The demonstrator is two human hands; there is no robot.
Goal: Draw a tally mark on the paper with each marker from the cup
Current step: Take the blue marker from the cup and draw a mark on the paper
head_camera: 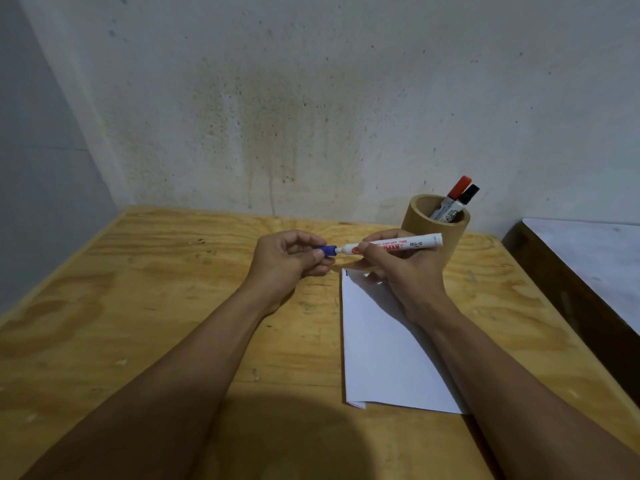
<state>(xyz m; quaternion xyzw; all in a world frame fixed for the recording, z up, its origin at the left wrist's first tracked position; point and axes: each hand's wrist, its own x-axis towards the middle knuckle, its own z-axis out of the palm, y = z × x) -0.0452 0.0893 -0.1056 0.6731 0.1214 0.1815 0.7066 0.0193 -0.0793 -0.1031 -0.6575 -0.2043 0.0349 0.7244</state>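
My right hand (398, 271) grips a white marker (405, 244) by its barrel, held level above the top of the paper (384, 358). My left hand (291, 261) pinches the marker's blue cap (327, 251), which sits at the marker's tip end. A short blue mark (346, 273) shows at the paper's top left corner. Behind my right hand stands a brown cylindrical cup (433, 233) holding a red-capped marker (457, 192) and a black-capped marker (467, 197).
The wooden plywood table (156, 306) meets a stained wall at the back. A dark edge with a white surface (595, 258) lies to the right of the table. My shadow falls on the near table edge.
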